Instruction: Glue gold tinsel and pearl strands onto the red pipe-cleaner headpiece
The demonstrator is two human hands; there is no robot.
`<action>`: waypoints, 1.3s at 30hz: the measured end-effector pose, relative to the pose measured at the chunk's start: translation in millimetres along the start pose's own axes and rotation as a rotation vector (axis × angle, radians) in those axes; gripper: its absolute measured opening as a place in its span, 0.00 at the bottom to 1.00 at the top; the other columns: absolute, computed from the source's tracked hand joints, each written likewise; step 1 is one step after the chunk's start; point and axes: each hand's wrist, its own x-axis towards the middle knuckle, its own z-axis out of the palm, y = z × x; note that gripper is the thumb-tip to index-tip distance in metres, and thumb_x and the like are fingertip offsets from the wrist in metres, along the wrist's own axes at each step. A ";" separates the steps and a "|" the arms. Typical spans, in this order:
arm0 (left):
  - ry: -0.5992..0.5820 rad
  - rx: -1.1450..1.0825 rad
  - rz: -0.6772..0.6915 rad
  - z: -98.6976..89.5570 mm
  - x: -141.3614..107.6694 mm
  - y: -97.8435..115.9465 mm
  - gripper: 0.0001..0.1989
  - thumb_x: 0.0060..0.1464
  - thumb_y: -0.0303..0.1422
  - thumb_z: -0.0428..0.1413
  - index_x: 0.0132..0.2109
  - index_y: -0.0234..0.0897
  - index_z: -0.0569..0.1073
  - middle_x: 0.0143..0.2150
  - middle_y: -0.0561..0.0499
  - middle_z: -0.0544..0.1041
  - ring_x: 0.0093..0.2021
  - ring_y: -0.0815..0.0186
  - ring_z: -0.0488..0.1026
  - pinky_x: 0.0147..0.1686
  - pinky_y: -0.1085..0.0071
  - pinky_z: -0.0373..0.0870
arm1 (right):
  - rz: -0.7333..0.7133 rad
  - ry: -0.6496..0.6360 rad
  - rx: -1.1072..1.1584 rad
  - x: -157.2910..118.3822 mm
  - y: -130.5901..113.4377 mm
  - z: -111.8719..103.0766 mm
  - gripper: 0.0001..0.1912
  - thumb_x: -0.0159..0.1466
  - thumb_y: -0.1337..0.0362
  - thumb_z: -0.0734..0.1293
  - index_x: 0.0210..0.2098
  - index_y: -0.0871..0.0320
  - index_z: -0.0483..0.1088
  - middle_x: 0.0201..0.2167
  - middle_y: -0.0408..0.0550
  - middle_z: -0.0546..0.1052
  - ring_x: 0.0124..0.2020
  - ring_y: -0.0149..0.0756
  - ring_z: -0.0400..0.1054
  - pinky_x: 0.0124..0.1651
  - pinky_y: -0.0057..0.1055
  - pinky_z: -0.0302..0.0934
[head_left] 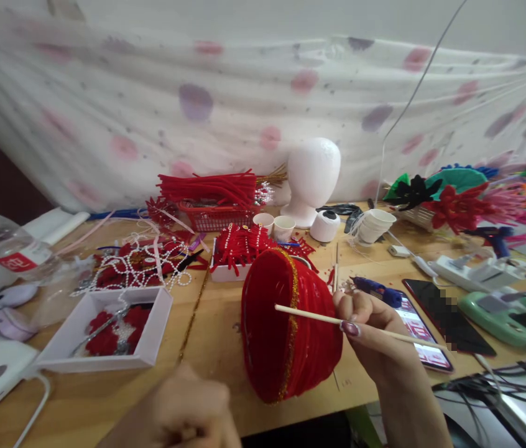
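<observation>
My right hand (372, 326) pinches a thin pale wooden stick (312, 315) between thumb and fingers. The stick's blunt end points left, in front of the gold-trimmed rim of a red fabric hat (321, 330). That hat lies on its side on the table, its opening turned left; my right fingers are close by its right side. Low in the view, my left hand (186, 407) is curled into a loose fist and slightly blurred. What it holds, if anything, is hidden. A narrow gold glitter strip (194, 317) runs along the wood just beyond it.
A white box (160, 330) with red flowers stands left, near bead strings (127, 261). Behind are a red basket (219, 216), a white foam head (313, 177) and paper cups (375, 225). To the right lie a blue glue gun (377, 290), phones (449, 316) and a power strip (477, 274).
</observation>
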 end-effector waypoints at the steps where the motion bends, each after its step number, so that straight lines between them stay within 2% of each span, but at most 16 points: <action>1: -0.107 0.085 0.026 1.3 7.1 8.7 0.34 0.65 0.59 0.43 0.22 0.43 0.73 0.18 0.52 0.77 0.19 0.69 0.73 0.22 0.74 0.65 | 0.000 0.000 0.000 -0.2 0.0 0.1 0.15 0.48 0.58 0.84 0.19 0.52 0.76 0.15 0.40 0.70 0.23 0.31 0.61 0.28 0.29 0.57; 3: -0.070 0.373 -0.046 -3.3 22.4 16.9 0.30 0.68 0.52 0.46 0.22 0.42 0.74 0.19 0.53 0.78 0.20 0.67 0.75 0.22 0.73 0.64 | -0.001 0.002 0.000 -0.8 -0.3 0.6 0.15 0.48 0.58 0.84 0.19 0.52 0.76 0.16 0.40 0.70 0.23 0.31 0.62 0.28 0.28 0.58; 6: 0.338 0.719 -0.190 -15.2 40.9 5.1 0.26 0.67 0.46 0.45 0.28 0.41 0.78 0.29 0.46 0.83 0.29 0.55 0.82 0.28 0.63 0.76 | -0.011 0.012 -0.002 -1.6 -0.5 1.3 0.15 0.48 0.59 0.84 0.19 0.53 0.76 0.16 0.40 0.71 0.23 0.32 0.62 0.28 0.29 0.59; 7: 0.458 0.727 -0.154 -16.8 44.6 -2.0 0.24 0.67 0.44 0.45 0.33 0.40 0.80 0.39 0.43 0.85 0.40 0.50 0.84 0.38 0.58 0.80 | -0.016 0.015 -0.004 -1.8 -0.4 1.4 0.15 0.48 0.59 0.84 0.19 0.53 0.76 0.16 0.41 0.71 0.23 0.32 0.62 0.28 0.29 0.59; 9: 0.618 0.652 -0.064 -13.4 47.8 -13.6 0.21 0.65 0.43 0.49 0.55 0.37 0.78 0.63 0.37 0.76 0.64 0.46 0.73 0.59 0.50 0.75 | -0.025 0.017 -0.009 -2.0 -0.3 1.5 0.15 0.48 0.59 0.84 0.19 0.53 0.76 0.16 0.41 0.71 0.23 0.33 0.63 0.28 0.30 0.59; 11: 0.694 0.495 -0.053 -1.8 46.6 -15.2 0.31 0.65 0.43 0.54 0.71 0.40 0.63 0.73 0.39 0.65 0.72 0.50 0.62 0.66 0.49 0.68 | -0.031 0.016 -0.013 -2.4 0.0 1.3 0.16 0.48 0.59 0.84 0.19 0.54 0.75 0.16 0.41 0.71 0.23 0.33 0.63 0.27 0.30 0.59; 13: 0.578 0.208 -0.077 15.7 43.5 -4.1 0.29 0.67 0.44 0.53 0.71 0.47 0.63 0.68 0.45 0.72 0.68 0.56 0.69 0.62 0.57 0.73 | -0.037 0.015 -0.015 -2.8 0.3 0.9 0.16 0.49 0.59 0.84 0.19 0.54 0.75 0.17 0.41 0.71 0.23 0.33 0.63 0.27 0.30 0.59; 15: 0.383 -0.142 -0.090 37.3 41.5 16.1 0.21 0.69 0.47 0.49 0.63 0.51 0.73 0.55 0.50 0.83 0.59 0.61 0.79 0.54 0.66 0.79 | -0.044 0.012 -0.015 -3.4 1.0 0.4 0.16 0.49 0.59 0.84 0.19 0.53 0.75 0.17 0.41 0.71 0.23 0.33 0.62 0.27 0.30 0.59; 17: 0.457 -0.374 -0.176 62.1 42.8 38.0 0.22 0.68 0.51 0.48 0.56 0.48 0.79 0.51 0.48 0.85 0.52 0.60 0.83 0.49 0.69 0.81 | -0.050 0.007 -0.014 -4.3 1.8 0.3 0.15 0.49 0.59 0.84 0.19 0.53 0.75 0.17 0.41 0.71 0.23 0.33 0.62 0.28 0.30 0.58; 19: 0.619 -0.448 -0.170 87.7 46.9 55.1 0.24 0.61 0.55 0.57 0.55 0.46 0.79 0.49 0.47 0.86 0.49 0.60 0.84 0.46 0.71 0.82 | -0.054 0.002 -0.012 -6.0 2.5 0.9 0.15 0.49 0.59 0.84 0.20 0.54 0.76 0.17 0.41 0.72 0.24 0.32 0.62 0.28 0.30 0.57; 20: 0.712 -0.447 -0.142 99.3 49.3 60.7 0.26 0.58 0.54 0.61 0.57 0.46 0.77 0.50 0.47 0.86 0.49 0.62 0.84 0.48 0.72 0.81 | -0.056 0.000 -0.011 -7.4 2.7 1.7 0.15 0.50 0.59 0.84 0.20 0.54 0.76 0.17 0.41 0.71 0.24 0.32 0.62 0.28 0.30 0.57; 23: 0.920 -0.458 -0.099 123.8 54.7 66.9 0.18 0.61 0.44 0.63 0.56 0.49 0.76 0.44 0.54 0.86 0.42 0.70 0.84 0.43 0.81 0.79 | -0.052 0.004 0.009 -13.9 2.4 6.2 0.14 0.52 0.59 0.83 0.21 0.53 0.75 0.18 0.40 0.71 0.25 0.32 0.61 0.30 0.30 0.56; 27: 1.035 -0.449 -0.065 129.4 55.0 62.9 0.11 0.62 0.39 0.63 0.51 0.48 0.79 0.44 0.55 0.87 0.40 0.71 0.84 0.43 0.82 0.79 | -0.001 0.078 0.038 -23.8 1.5 15.6 0.14 0.54 0.57 0.82 0.24 0.53 0.75 0.20 0.39 0.69 0.28 0.32 0.60 0.34 0.31 0.56; 31: 1.037 -0.387 -0.034 125.3 51.4 55.9 0.10 0.62 0.37 0.63 0.50 0.46 0.80 0.44 0.53 0.86 0.39 0.69 0.84 0.42 0.80 0.80 | -0.045 0.111 0.020 -27.0 3.5 19.5 0.13 0.57 0.57 0.81 0.25 0.54 0.75 0.21 0.39 0.68 0.29 0.31 0.60 0.35 0.29 0.56; 34: 1.027 -0.361 -0.036 123.3 48.9 50.6 0.09 0.62 0.36 0.62 0.49 0.43 0.81 0.43 0.50 0.86 0.38 0.66 0.84 0.41 0.76 0.81 | -0.096 0.060 -0.016 -25.9 3.7 16.1 0.11 0.60 0.59 0.79 0.27 0.53 0.76 0.22 0.39 0.70 0.29 0.31 0.62 0.34 0.28 0.58; 39: 1.038 -0.474 -0.078 110.0 48.0 50.4 0.10 0.60 0.40 0.64 0.47 0.43 0.81 0.41 0.52 0.86 0.39 0.69 0.83 0.42 0.81 0.79 | -0.174 -0.071 -0.144 -27.1 -6.8 6.5 0.10 0.65 0.53 0.74 0.35 0.52 0.81 0.25 0.43 0.74 0.28 0.33 0.67 0.32 0.29 0.63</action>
